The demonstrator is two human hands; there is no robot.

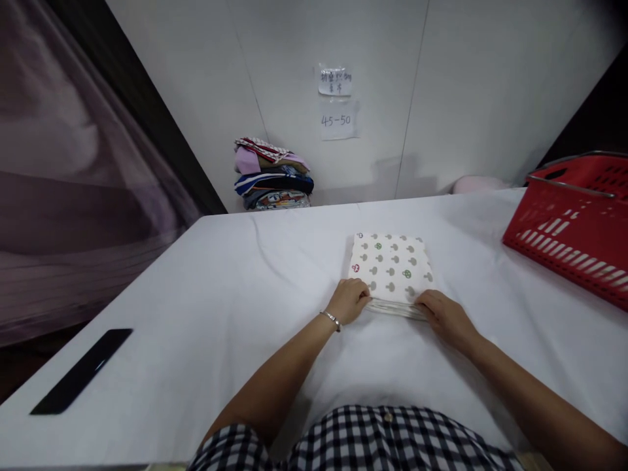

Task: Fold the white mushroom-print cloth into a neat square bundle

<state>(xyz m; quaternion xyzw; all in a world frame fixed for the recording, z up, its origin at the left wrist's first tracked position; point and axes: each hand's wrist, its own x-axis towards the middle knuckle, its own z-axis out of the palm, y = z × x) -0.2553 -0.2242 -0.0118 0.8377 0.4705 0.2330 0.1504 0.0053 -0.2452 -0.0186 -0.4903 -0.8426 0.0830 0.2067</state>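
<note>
A folded white cloth (392, 267) printed with small mushrooms, most of them grey and a few green or red, lies flat on the white-covered table (196, 294), straight in front of the person in the checked shirt (353, 438). The packet is close to square, so I cannot tell a clear long axis; its side edges run away from the person toward the wall (451, 98), and the near edge, where the stacked layers show, faces the person, its right end slightly closer to the body. The grey mushrooms appear to have their caps toward the wall and stems toward the person. The left hand (349, 301), with a silver bracelet (331, 319) at its wrist, has its fingers curled and pinching the near left corner. The right hand (447, 319) has its fingers bent and closed on the near right corner. A red basket (572, 229) stands well to the right of the cloth, and a flat black slab (83, 369) lies near the table's left edge. Beyond the far edge, a stack of folded clothes (275, 173) rests by the wall, left of a paper sign (339, 120) reading "45-50".
</note>
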